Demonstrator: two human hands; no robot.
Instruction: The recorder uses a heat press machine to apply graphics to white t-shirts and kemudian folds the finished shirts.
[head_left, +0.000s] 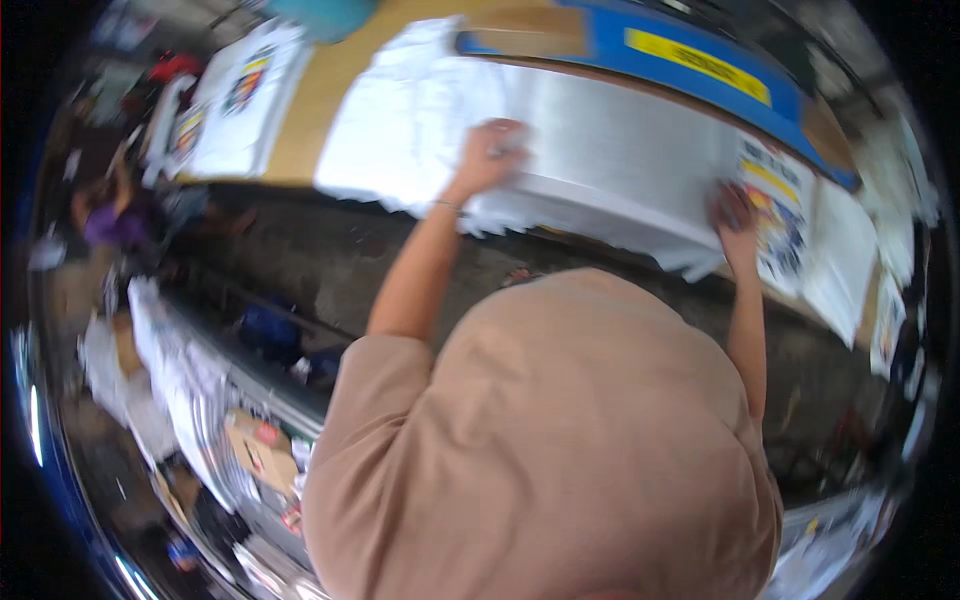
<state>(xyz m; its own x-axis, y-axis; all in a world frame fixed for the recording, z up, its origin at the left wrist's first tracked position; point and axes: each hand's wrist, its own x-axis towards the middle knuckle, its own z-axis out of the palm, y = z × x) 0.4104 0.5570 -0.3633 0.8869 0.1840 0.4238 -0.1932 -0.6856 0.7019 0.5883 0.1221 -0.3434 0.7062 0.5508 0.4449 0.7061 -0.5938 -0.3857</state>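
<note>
A broad pile of white sheets or flat bags (412, 120) lies across the tabletop before me, its near edges uneven and hanging over the front. My left hand (491, 154) is at the middle of the pile, fingers curled beside the edge of a smooth white sheet (622, 127). Motion blur hides whether the fingers pinch it. Farther right, my right hand (733, 206) is at that sheet's right end, next to a white bag with a colourful print (776, 217). It is also blurred, and what its fingers hold cannot be made out.
Along the table's back lies a long blue panel with a yellow label (697, 66). Printed white bags (240, 97) are stacked at the left on the tan tabletop (300, 127). A person in purple (120, 217) is at far left. Behind me are white stacks (180, 360) and a cardboard box (262, 450).
</note>
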